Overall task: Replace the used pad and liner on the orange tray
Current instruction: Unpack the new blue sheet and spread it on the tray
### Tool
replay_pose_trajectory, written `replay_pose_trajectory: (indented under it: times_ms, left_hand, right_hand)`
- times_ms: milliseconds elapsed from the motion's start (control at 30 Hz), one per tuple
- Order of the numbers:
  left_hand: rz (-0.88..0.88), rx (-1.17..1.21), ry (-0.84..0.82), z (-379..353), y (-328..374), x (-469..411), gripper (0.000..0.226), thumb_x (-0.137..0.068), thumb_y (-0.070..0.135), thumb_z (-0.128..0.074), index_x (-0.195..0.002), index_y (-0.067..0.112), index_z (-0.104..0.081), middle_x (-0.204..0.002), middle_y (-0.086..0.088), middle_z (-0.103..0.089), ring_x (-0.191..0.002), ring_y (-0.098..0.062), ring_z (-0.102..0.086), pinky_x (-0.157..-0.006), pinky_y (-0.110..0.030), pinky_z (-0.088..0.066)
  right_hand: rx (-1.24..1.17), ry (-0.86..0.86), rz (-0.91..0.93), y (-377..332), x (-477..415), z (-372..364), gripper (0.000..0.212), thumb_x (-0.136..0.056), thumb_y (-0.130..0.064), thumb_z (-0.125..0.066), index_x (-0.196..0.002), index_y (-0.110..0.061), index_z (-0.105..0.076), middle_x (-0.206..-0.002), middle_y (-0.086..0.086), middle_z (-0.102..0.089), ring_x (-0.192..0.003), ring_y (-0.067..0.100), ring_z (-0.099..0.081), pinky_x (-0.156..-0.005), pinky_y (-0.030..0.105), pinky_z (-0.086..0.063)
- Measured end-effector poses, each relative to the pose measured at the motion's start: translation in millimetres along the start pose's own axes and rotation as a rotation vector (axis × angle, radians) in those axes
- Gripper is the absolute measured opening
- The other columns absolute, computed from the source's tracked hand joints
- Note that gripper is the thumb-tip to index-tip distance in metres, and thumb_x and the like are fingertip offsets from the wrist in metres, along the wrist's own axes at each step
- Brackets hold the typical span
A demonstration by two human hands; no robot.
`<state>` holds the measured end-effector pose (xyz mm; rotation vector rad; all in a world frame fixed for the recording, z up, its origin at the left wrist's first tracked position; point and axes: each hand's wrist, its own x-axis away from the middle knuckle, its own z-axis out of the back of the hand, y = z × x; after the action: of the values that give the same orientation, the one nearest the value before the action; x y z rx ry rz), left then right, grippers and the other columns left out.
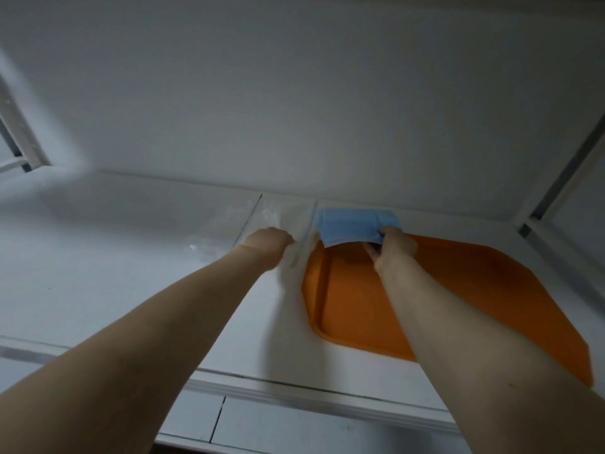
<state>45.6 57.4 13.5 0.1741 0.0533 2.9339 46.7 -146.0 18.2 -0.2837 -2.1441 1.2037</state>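
Observed from the near side of the white table (pixel 114 257), which runs up to a plain pale wall (pixel 294 93).

The orange tray (pixel 353 309) lies flat on the right half of the table, with its long side running away to the right. Its raised rim is visible along the left and near edges, and its orange floor is exposed.

The blue pad (pixel 353 226) is folded and sits at the tray's far left corner. It overhangs the rim there and reaches back toward the wall. I cannot tell whether its far part rests on the table or is lifted.

The right hand (pixel 394 249) is over the far end of the tray. Its fingers are curled round the pad's near right edge, grasping it.

The clear liner (pixel 284 217), a thin see-through sheet, lies on the table just left of the tray and the pad, close to the wall.

The left hand (pixel 266 245) is on the liner's near part. It is blurred, with the knuckles up and the fingers bent downward. I cannot tell whether they pinch the film or only press on it.
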Motion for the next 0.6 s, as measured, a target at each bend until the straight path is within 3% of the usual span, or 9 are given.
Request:
replay_pose_trajectory:
  times_ms: [133,267,333,400,467,533,600]
  left_hand:
    - [0.127,-0.098,-0.075,-6,-23,-5,0.05,-0.09,-0.002,-0.047,-0.138,0.012,-0.046,-0.14,-0.013,-0.048,-0.127,-0.031,-0.049,-0.105,-0.035,-0.042]
    - [0.192,-0.06,-0.329,-14,-23,2,0.059,-0.084,0.006,-0.051,-0.141,0.005,-0.037,-0.139,-0.017,-0.045,-0.126,-0.032,-0.048,-0.103,-0.037,-0.043]
    - [0.22,0.011,-0.275,-10,-13,3,0.062,-0.082,0.016,-0.049,-0.141,0.01,-0.033,-0.14,-0.019,-0.038,-0.128,-0.036,-0.042,-0.106,-0.044,-0.038]
    - [0.16,0.211,-0.061,2,5,3,0.065,-0.084,0.023,-0.049,-0.146,0.018,-0.029,-0.15,-0.013,-0.029,-0.138,-0.033,-0.031,-0.113,-0.043,-0.03]
    - [0.02,0.531,0.081,16,29,4,0.068,-0.083,0.027,-0.057,-0.146,0.02,-0.033,-0.153,-0.005,-0.03,-0.14,-0.025,-0.031,-0.113,-0.034,-0.029]
    - [-0.152,0.66,0.013,25,55,8,0.087,-0.075,0.042,-0.07,-0.148,0.018,-0.029,-0.154,-0.003,-0.028,-0.141,-0.022,-0.03,-0.112,-0.031,-0.027]
    - [-0.263,0.484,-0.103,21,74,7,0.112,-0.067,0.055,-0.076,-0.151,0.017,-0.013,-0.158,-0.002,-0.018,-0.144,-0.023,-0.02,-0.118,-0.034,-0.02]
  right_hand:
    - [0.031,0.022,0.019,-6,0,6,0.037,-0.087,-0.002,-0.057,-0.123,-0.004,-0.053,-0.097,0.014,-0.056,-0.086,0.026,-0.059,-0.076,0.033,-0.056]
    - [0.107,0.011,0.033,-6,-3,9,0.036,-0.087,-0.003,-0.058,-0.123,-0.003,-0.053,-0.079,0.008,-0.051,-0.073,0.022,-0.057,-0.078,0.035,-0.056]
    - [0.15,-0.016,0.035,-6,-2,11,0.037,-0.087,-0.002,-0.058,-0.124,-0.002,-0.053,-0.082,0.01,-0.054,-0.068,0.02,-0.056,-0.069,0.034,-0.057]
    - [0.195,-0.051,0.064,-7,-1,13,0.044,-0.087,0.001,-0.056,-0.129,-0.006,-0.051,-0.101,0.015,-0.059,-0.076,0.023,-0.059,-0.058,0.032,-0.055]
    - [0.221,-0.095,0.112,-8,-2,14,0.054,-0.087,0.005,-0.055,-0.137,-0.014,-0.045,-0.125,0.018,-0.054,-0.093,0.029,-0.058,-0.057,0.032,-0.053]
    - [0.212,-0.121,0.13,-12,-1,16,0.055,-0.087,0.007,-0.055,-0.137,-0.014,-0.047,-0.131,0.019,-0.051,-0.097,0.031,-0.056,-0.061,0.033,-0.053]
    - [0.21,-0.103,0.133,-19,1,21,0.044,-0.086,0.006,-0.058,-0.128,-0.007,-0.054,-0.124,0.02,-0.057,-0.092,0.031,-0.058,-0.062,0.033,-0.053]
